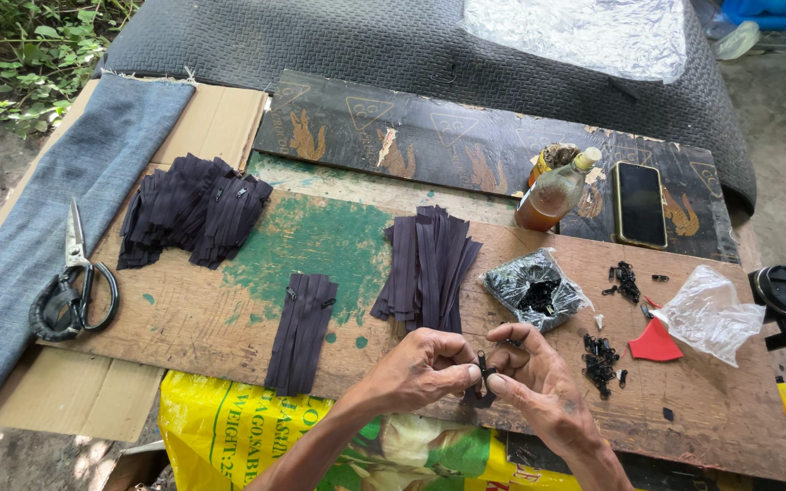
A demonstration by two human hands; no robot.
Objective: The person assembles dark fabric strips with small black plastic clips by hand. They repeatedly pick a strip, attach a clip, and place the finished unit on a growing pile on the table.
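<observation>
Zipper strip (pixel 481 377) pinched between both hands at the worktop's (pixel 229 318) near edge.
Left hand (pixel 425 368) and right hand (pixel 529 368) closed on it, equally near; strip hangs upright, loose sliders (pixel 600 357) just right.

Both hands' fingers (pixel 473 372) pinch a dark zipper strip (pixel 481 382) above the wooden board (pixel 229 318).

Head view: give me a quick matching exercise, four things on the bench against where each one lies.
Things:
1. scissors
2. phone
3. bottle
4. small dark slider

Places:
A. between the fingertips of both hands
B. on the blue denim at the left
C. just left of the phone
D. flat on the dark printed board, far right

Pairs: 1-B, 2-D, 3-C, 4-A
</observation>
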